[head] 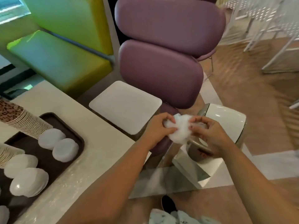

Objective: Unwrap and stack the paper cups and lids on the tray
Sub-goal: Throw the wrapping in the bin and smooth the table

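Note:
A crumpled wad of clear plastic wrap point(180, 128) is squeezed between both hands, off the table's right end and above a white bin. My left hand point(157, 128) grips its left side with curled fingers. My right hand point(208, 134) pinches its right side. On the dark brown tray point(77, 135) at the left lie several stacks of white lids point(65, 149), some on their sides. A long stack of patterned paper cups point(17, 120) lies tilted across the tray's far edge. A second cup stack point(8, 155) pokes in at the left edge.
The tray rests on a cream table point(97, 143). A white stool seat point(125, 107) stands beyond the table. The white swing-lid bin point(226, 117) is under my hands. Purple chair cushions point(161, 70) and a green bench point(56, 62) stand behind. My shoe point(168, 206) is on the wooden floor.

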